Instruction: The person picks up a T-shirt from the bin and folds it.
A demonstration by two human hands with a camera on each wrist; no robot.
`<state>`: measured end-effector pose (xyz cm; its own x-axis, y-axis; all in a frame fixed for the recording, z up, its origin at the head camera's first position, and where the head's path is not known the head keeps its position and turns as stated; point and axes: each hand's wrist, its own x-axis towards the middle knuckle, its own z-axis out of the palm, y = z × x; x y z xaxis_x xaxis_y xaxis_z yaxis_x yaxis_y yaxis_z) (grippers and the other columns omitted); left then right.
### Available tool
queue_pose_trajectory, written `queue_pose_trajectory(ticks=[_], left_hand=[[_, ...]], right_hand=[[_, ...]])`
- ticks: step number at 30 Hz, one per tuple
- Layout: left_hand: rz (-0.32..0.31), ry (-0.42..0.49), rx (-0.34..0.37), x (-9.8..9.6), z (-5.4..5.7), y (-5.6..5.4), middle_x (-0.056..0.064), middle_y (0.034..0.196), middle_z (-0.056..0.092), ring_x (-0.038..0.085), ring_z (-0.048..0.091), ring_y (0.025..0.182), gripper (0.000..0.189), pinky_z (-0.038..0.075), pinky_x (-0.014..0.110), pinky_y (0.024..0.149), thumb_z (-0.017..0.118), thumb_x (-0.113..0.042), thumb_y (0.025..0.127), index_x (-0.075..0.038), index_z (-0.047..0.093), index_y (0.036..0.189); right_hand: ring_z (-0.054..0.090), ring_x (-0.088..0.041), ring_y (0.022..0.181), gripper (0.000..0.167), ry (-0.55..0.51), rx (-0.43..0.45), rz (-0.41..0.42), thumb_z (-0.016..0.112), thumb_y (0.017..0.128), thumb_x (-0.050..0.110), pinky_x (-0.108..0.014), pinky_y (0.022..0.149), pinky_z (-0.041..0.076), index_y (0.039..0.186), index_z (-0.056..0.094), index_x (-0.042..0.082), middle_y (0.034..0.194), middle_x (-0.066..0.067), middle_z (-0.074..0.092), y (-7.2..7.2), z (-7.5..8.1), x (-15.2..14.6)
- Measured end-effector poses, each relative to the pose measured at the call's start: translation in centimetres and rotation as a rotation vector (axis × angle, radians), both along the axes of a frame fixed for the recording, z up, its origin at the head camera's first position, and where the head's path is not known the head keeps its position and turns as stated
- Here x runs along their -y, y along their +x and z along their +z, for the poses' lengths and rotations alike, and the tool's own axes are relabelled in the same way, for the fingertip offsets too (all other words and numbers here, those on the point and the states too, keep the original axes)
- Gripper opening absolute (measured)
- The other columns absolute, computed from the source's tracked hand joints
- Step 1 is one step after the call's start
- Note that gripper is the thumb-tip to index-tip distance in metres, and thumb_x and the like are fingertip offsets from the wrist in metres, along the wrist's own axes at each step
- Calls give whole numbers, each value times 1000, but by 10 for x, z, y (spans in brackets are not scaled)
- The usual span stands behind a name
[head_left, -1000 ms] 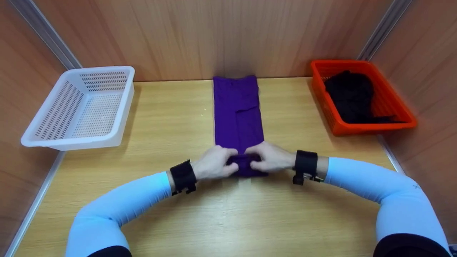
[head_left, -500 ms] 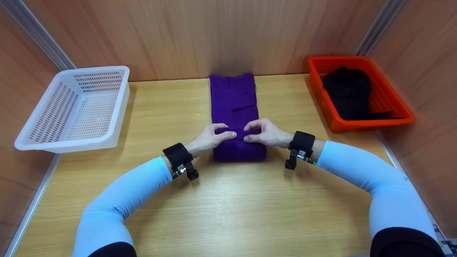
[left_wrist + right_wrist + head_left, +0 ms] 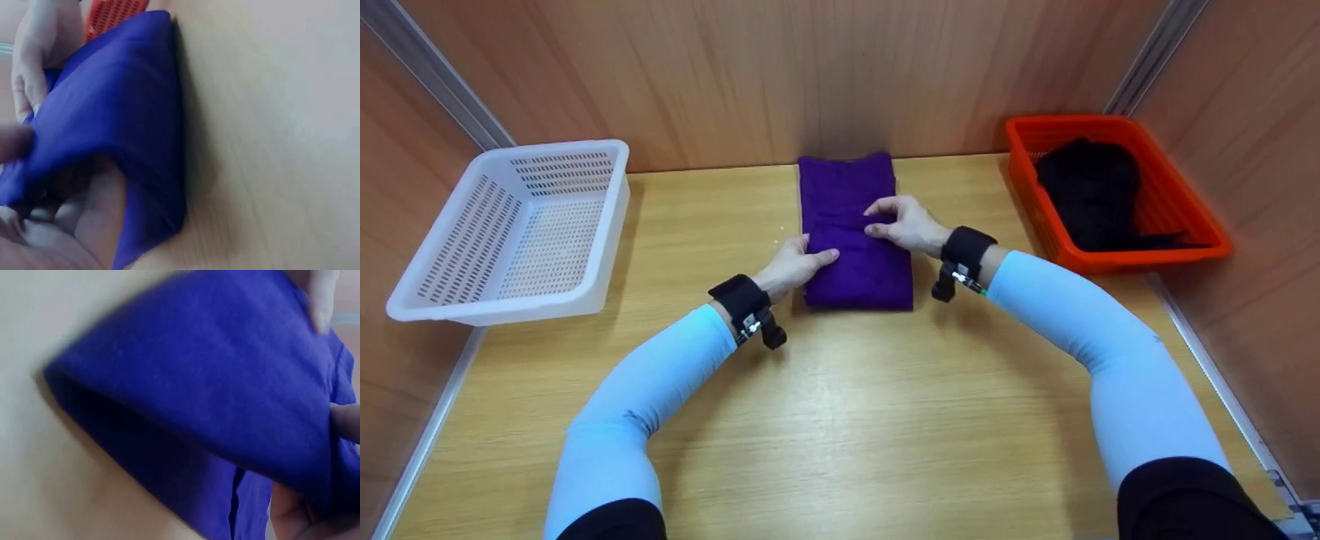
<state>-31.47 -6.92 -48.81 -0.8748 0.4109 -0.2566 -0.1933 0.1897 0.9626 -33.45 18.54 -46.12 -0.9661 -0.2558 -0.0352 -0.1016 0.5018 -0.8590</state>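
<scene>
A folded purple garment (image 3: 859,281) lies lengthwise on the table, its far end against the back wall. Its near part is doubled over into a thick fold. At the left edge my left hand (image 3: 791,266) holds this fold, thumb on top; the left wrist view shows the fingers (image 3: 101,214) tucked inside the cloth (image 3: 129,101). Farther up on the right side, my right hand (image 3: 911,225) pinches the folded-over layer. In the right wrist view its thumb (image 3: 346,422) lies above the cloth (image 3: 197,377) and its other fingers are beneath, partly hidden.
At the left stands a white perforated basket (image 3: 611,247). An orange basket (image 3: 1155,259) at the back right holds a black cloth (image 3: 1091,195). Wood-patterned panels (image 3: 720,82) enclose the table (image 3: 840,420) at the back and both sides.
Both hands have moved away from the body, turning the garment's near end up and over toward the back wall. The garment now lies shorter, and the right hand is farther forward than the left.
</scene>
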Motion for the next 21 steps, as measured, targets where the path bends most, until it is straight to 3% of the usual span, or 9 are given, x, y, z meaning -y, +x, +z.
queue_pose_trajectory(ticks=[4, 7, 11, 13, 18, 20, 21], left_hand=[[16, -110, -38, -2, -9, -6, 9, 116, 81, 12, 76, 93, 38, 64, 27, 89, 65, -17, 113, 3, 64, 146], [23, -160, -22, -3, -14, -8, 19, 145, 73, 22, 74, 122, 56, 59, 34, 113, 71, -23, 111, 3, 55, 158], [34, -248, 24, -2, -17, -5, 25, 177, 44, 34, 50, 161, 93, 39, 44, 137, 81, -26, 104, 4, 27, 174], [24, -329, 3, -2, -18, -4, 27, 181, 35, 38, 41, 167, 104, 33, 46, 141, 84, -27, 102, 4, 18, 177], [-41, -589, -156, -2, -27, -9, 29, 180, 37, 39, 40, 168, 117, 34, 48, 140, 88, -47, 97, 5, 19, 176], [-64, -651, -186, 0, -30, -11, 29, 180, 36, 40, 38, 169, 122, 33, 49, 140, 88, -53, 95, 5, 17, 176], [-73, -647, -170, 1, -25, -7, 29, 182, 33, 40, 35, 171, 122, 30, 51, 142, 87, -51, 96, 5, 14, 177]], right_hand=[[61, -20, 120, 27, 102, -6, 4, 79, 101, 6, -26, 102, 47, 126, 78, -3, 129, -15, 77, -20, -11, 5], [62, -24, 121, 27, 165, -12, 4, 78, 102, 8, -32, 106, 49, 127, 78, -2, 133, -19, 77, -30, -21, 6], [65, -28, 126, 28, 229, -16, -1, 78, 102, 10, -41, 115, 51, 128, 78, -1, 135, -22, 77, -38, -34, 5], [66, -30, 128, 28, 251, -8, -8, 80, 102, 10, -43, 118, 52, 128, 79, -1, 136, -22, 78, -39, -39, 3], [68, -34, 131, 28, 260, -21, -45, 84, 100, 11, -46, 120, 52, 126, 79, 1, 134, -19, 78, -37, -44, 4], [69, -35, 130, 28, 266, -57, -49, 84, 100, 11, -47, 119, 53, 126, 79, 2, 133, -19, 78, -34, -44, 7], [70, -35, 130, 29, 275, -82, -48, 84, 100, 12, -47, 118, 54, 127, 78, 2, 133, -19, 78, -32, -44, 9]])
